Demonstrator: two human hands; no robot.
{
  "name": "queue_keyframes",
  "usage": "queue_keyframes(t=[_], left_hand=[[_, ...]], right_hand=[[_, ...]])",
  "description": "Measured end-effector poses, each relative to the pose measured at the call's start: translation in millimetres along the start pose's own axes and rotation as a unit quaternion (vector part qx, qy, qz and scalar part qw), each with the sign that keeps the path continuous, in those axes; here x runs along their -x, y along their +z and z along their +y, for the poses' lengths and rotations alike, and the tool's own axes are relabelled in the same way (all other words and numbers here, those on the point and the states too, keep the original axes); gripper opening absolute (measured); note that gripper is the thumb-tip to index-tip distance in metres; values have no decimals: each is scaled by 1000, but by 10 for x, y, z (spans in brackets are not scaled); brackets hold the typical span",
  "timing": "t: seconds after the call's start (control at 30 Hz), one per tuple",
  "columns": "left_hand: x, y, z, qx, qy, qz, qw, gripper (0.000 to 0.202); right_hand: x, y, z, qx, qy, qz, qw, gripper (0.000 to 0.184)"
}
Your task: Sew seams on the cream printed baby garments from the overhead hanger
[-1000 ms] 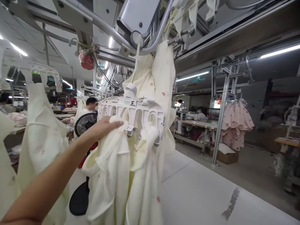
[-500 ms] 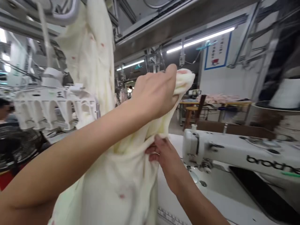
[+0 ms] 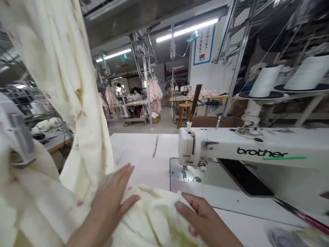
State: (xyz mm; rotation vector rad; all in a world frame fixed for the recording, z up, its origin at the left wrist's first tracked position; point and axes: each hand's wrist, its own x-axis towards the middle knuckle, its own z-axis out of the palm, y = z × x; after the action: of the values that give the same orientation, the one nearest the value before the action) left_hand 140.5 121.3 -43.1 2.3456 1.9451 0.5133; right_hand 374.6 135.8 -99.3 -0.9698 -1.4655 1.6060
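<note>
A bunched cream garment [image 3: 151,212] with small pink prints lies at the front of the sewing table, between my hands. My left hand [image 3: 110,202] is open at its left side, fingers stretched forward and thumb apart. The edge of the garment is pinched between the thumb and fingers of my right hand [image 3: 203,212]. More cream printed cloth [image 3: 87,137] hangs down at the left, just behind my left hand. Whether it joins the bunched garment cannot be made out.
A white sewing machine [image 3: 231,144] stands to the right, its needle plate [image 3: 190,175] beyond my right hand. Scissors or tweezers with red handles [image 3: 313,221] lie at the right. Thread cones [image 3: 264,82] stand behind. A white clamp [image 3: 17,133] hangs at the left.
My left hand has come down from high up and let go of the cloth. The cloth is lowered toward the tabletop. The view has swung right, toward the machine.
</note>
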Motion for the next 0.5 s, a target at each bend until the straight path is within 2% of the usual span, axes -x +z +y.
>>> queue_keyframes(t=[0.03,0.1,0.17,0.2,0.27,0.33,0.4,0.5], left_hand=[[-56,125,130,57,39,-7,998,49],[-177,281,437,166,92,-65,980,35],[-273,375,695,256,102,-132,952,19],[-299,428,779,294,96,-160,938,15],[-287,589,849,369,71,-192,907,15],[-180,833,829,461,33,-201,864,25],[3,1116,782,556,-30,-206,805,38],[284,1433,764,636,-139,-211,729,53]], right_hand=[[13,3,31,10,-8,17,1000,45],[86,-12,44,63,-27,69,995,40],[209,-50,36,172,-48,130,975,36],[278,-70,41,237,-60,159,957,33],[405,-98,87,348,-75,197,913,29],[484,-108,169,412,-65,198,887,24],[504,-113,250,415,-41,161,895,15],[462,-142,290,344,-13,96,934,4]])
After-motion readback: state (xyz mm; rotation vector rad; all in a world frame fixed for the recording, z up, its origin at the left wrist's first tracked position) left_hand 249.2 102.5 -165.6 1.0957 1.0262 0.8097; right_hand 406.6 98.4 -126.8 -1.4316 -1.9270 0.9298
